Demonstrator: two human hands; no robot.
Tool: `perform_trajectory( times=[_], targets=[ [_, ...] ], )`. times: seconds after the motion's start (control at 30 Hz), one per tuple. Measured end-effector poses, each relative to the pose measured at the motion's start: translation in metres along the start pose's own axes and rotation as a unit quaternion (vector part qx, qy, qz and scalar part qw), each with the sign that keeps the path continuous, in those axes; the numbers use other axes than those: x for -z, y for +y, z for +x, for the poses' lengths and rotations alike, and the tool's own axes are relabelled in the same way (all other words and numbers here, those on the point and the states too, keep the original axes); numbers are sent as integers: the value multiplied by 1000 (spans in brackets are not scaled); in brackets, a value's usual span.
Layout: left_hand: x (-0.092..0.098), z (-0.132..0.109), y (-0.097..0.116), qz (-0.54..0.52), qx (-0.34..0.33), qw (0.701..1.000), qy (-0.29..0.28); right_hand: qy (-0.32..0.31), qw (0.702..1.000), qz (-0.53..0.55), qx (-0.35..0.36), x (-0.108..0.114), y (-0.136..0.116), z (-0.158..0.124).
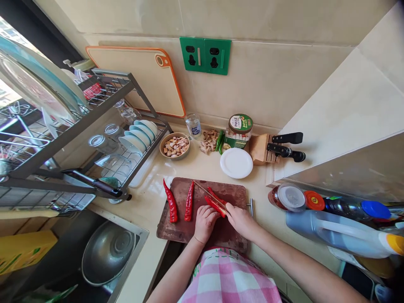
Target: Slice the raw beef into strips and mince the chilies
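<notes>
On a dark red-brown cutting board [202, 231], my left hand [206, 221] is closed on a red chili pepper [215, 204], fingers bent over its near end. My right hand [238, 219] is closed around a knife [205, 190], seen almost edge-on as a thin line running to the upper left. The blade lies right along the pepper; its handle is hidden in the hand. More red pepper shows beyond the blade, perhaps a reflection. To the left rest a whole red chili [188, 202] and another red chili [171, 202] that reaches over the board's edge.
Behind the board are a bowl of garlic [174, 155], a glass [193, 125], ginger [208, 141], green chilies [220, 141], a white plate [236, 163] and a knife block [260, 148]. A dish rack [104, 111] and sink with a metal bowl [107, 252] lie left; bottles [341, 231] right.
</notes>
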State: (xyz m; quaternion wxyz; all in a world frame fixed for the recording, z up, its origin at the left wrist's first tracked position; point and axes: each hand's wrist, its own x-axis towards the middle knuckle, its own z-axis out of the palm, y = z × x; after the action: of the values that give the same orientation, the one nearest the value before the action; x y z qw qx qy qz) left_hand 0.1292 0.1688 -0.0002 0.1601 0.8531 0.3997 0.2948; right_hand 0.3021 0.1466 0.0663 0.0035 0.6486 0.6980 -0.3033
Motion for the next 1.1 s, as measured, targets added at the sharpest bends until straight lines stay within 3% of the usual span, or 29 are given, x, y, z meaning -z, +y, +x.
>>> perform_trajectory(
  times=[0.17, 0.27, 0.47, 1.1],
  targets=[
    [7, -8, -1, 15, 13, 1000, -24, 50, 990, 127, 29, -4, 15, -14],
    [6, -9, 2, -5, 35, 999, -28, 68, 982, 178, 5, -5, 24, -30],
    [3, -7, 6, -8, 35, 998, -56, 33, 963, 262, -48, -1, 28, -53],
    [-3, -1, -1, 19, -50, 990, -131, -11, 971, 233, -49, -4, 24, -40]
  ],
)
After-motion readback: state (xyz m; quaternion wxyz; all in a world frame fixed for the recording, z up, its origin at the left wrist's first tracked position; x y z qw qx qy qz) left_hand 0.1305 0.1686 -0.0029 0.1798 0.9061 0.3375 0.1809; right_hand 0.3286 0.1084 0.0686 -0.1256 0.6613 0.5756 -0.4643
